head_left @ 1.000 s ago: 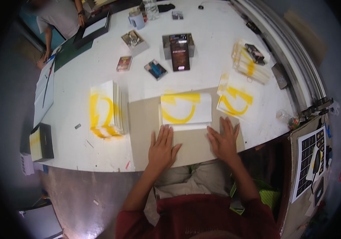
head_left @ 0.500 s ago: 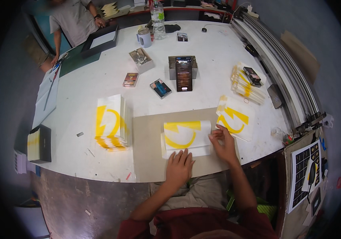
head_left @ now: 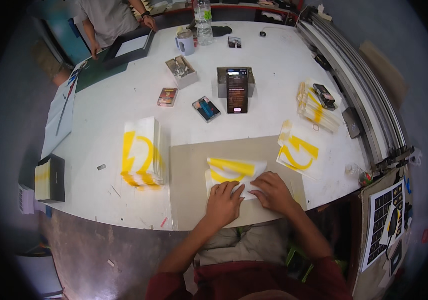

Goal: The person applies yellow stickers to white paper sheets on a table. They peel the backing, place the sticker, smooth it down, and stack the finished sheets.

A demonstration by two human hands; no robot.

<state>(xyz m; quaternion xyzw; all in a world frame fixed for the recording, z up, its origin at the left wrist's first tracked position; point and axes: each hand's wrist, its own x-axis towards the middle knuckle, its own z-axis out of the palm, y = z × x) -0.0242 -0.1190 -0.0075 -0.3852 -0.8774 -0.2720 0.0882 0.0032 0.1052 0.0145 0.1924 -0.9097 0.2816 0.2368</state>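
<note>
Head view: your left hand (head_left: 224,202) and right hand (head_left: 273,191) press flat, palms down and fingers spread, on the white folded sheet printed with a yellow arc (head_left: 231,171), lying on the grey-brown cardboard mat (head_left: 189,175). Uneven pressure could skew its crease.

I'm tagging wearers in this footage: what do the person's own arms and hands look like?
Both forearms are bare, with no gloves, watch or rings visible on the left hand or right hand. Dark red short sleeves begin near the upper arms, at the picture's lower edge.
</note>
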